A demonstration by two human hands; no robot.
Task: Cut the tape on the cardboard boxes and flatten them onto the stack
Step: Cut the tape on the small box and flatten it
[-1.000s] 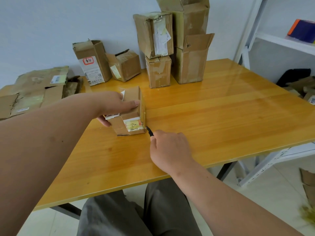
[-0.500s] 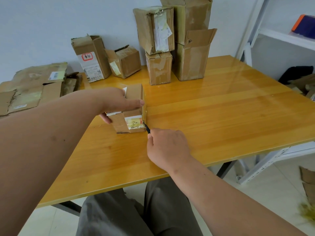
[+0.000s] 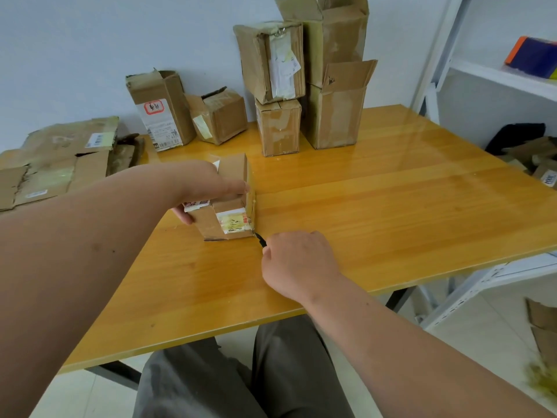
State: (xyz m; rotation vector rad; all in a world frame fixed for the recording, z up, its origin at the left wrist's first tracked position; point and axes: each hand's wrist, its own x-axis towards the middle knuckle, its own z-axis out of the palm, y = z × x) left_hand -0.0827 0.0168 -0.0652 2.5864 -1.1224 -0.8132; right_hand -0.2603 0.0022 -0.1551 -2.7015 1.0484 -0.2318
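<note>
- A small cardboard box is stood on the yellow wooden table, left of the table's middle.
- The box is gripped from above by the left hand: the fingers are laid over its top and the thumb is curled against its near left side.
- A white label with red print is seen on the box just under that hand; the print cannot be read.
- A pale yellowish sticker with dark handwritten marks is borne on the near face of the box; the marks cannot be made out.
- A thin black cutter is clasped in the right hand, whose fingers are curled tightly round it; the tip is set at the lower right corner of the box, at the edge of its taped seam.
- Flattened cardboard is piled at the far left of the table, with a small barcode label on the top sheet.
- Uncut boxes are ranged along the wall: a tall box carrying a white shipping label with a red-framed stamp and barcodes, a tilted box, and a cluster of stacked boxes, one with a torn white label.
- No text on any of them is legible.
- A white shelf unit is stood at the right.
</note>
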